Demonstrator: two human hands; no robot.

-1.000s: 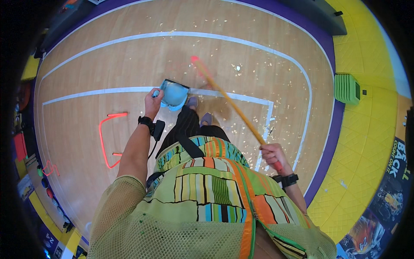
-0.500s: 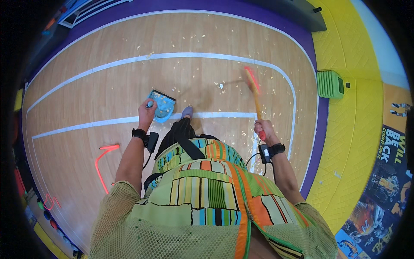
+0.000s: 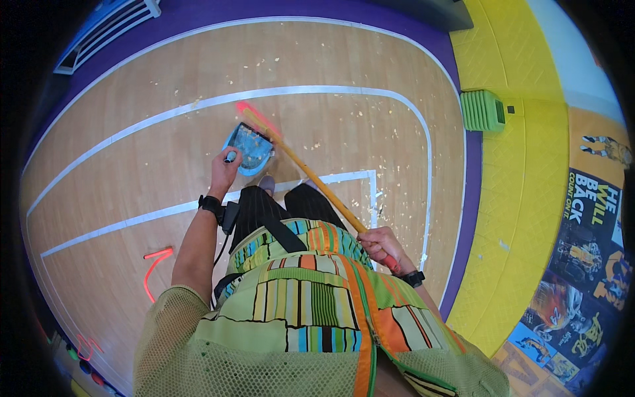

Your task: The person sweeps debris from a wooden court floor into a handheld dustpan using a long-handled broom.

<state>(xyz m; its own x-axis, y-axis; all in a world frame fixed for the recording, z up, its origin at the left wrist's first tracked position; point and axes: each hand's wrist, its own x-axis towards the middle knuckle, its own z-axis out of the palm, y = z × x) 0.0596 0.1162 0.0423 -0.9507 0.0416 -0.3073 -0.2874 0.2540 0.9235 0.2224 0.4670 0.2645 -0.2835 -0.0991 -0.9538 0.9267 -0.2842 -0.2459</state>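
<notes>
My left hand (image 3: 223,173) is closed round the handle of a blue dustpan (image 3: 250,147), which is low over or on the wooden floor ahead of me. Small pale bits lie in the pan. In my right hand (image 3: 382,245) is the orange stick of a broom (image 3: 311,177), gripped near its red end. Its red head (image 3: 254,118), smeared by motion, is at the dustpan's dark far lip. Whether the bristles touch the pan cannot be made out. Pale crumbs (image 3: 360,192) are strewn over the floor, many to the right of my feet.
A red tube-like frame (image 3: 151,274) lies on the floor at my left. Stacked green stools (image 3: 483,111) stand by the yellow padded wall (image 3: 522,165) at right. White lines (image 3: 284,91) mark the floor; a white rack (image 3: 109,33) is at the far left.
The broom head has swung from the right across to the dustpan's lip. My right hand has come lower and nearer my body. A second foot now shows.
</notes>
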